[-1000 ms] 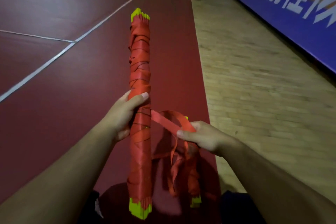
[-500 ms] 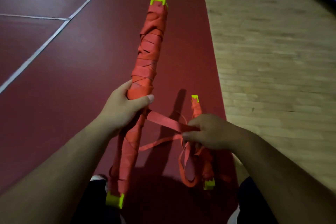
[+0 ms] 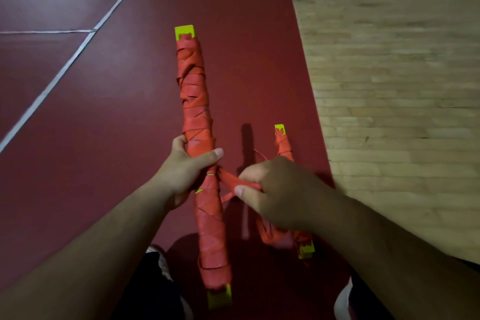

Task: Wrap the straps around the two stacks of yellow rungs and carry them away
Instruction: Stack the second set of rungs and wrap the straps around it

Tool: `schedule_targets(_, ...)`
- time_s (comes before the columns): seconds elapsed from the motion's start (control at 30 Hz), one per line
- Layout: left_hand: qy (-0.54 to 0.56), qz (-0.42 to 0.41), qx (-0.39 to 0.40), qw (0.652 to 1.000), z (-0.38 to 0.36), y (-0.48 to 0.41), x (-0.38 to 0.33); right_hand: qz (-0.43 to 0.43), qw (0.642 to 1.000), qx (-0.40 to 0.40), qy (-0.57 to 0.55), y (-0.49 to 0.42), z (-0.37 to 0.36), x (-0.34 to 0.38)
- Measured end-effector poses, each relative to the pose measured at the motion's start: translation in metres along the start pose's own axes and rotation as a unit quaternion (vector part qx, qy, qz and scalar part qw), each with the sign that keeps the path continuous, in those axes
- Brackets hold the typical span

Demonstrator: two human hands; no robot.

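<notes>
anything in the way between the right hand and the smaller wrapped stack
Nothing visible blocks it. The right hand pinches the strap right over the smaller stack, covering its middle in this view; only loose strap loops show there. The left hand grips the larger stack off to the side.

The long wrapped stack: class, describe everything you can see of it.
The long stack is a bar of yellow rungs, bound almost end to end in criss-crossed orange-red windings; only yellow tips show. It is held over the red floor, pointing away. The left hand grips its middle; a loose strap runs to the right hand.
</notes>
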State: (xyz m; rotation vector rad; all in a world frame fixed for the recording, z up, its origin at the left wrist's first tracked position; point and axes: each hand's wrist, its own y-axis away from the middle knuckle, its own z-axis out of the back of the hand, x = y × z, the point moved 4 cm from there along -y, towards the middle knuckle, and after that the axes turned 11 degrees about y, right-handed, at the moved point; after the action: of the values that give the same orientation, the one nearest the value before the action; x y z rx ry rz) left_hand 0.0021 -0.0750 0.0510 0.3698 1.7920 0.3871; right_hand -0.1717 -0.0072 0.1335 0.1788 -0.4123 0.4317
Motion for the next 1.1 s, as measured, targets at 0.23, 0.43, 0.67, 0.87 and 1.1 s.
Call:
schedule_targets(0.23, 0.137, 0.059, 0.029, 0.988, -0.018, 0.001, 0.006, -0.003, 0.995, -0.094, -0.039, 0.006, -0.005, 0.005)
schedule_targets(0.43, 0.097, 0.026, 0.028, 0.995, -0.027, 0.007, 0.006, 0.001, 0.993, -0.112, -0.043, 0.005, -0.006, 0.000)
schedule_targets(0.67, 0.057, 0.097, 0.079, 0.990, -0.041, 0.013, 0.004, -0.109, 0.980, -0.040, -0.160, 0.001, -0.001, -0.017)
schedule_targets(0.87, 0.110, 0.120, 0.070, 0.984, -0.042, 0.011, 0.001, -0.138, 0.973, -0.040, -0.182, -0.003, 0.001, -0.023)
schedule_targets(1.1, 0.096, 0.034, 0.054, 0.993, -0.038, 0.013, -0.002, -0.149, 0.975, -0.012, -0.163, -0.004, 0.001, -0.025)
